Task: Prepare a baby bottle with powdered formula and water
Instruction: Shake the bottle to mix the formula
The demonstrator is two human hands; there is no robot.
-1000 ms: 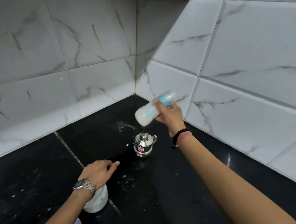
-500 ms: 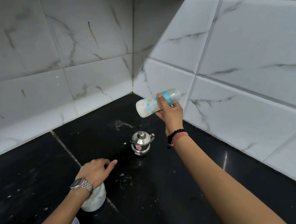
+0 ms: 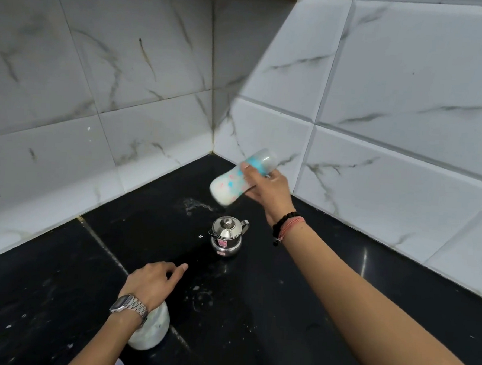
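One red sticker, unreadable, on steel pot [image 3: 227, 236] under tilted bottle [image 3: 235, 180]

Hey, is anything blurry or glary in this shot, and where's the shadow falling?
Head view: the baby bottle in the right hand is smeared by motion blur; a hard diagonal shadow darkens the left part of the wall tiles; a small glare streak sits on the black countertop; wide-angle bending curves tile lines.

Light: bright on the right wall [image 3: 395, 87], dim on the left.
Shadow: slants across the corner tiles.
Shine: streak on the black tabletop [image 3: 364, 260].
Blur: the bottle [image 3: 234, 187].
Edges: bent.
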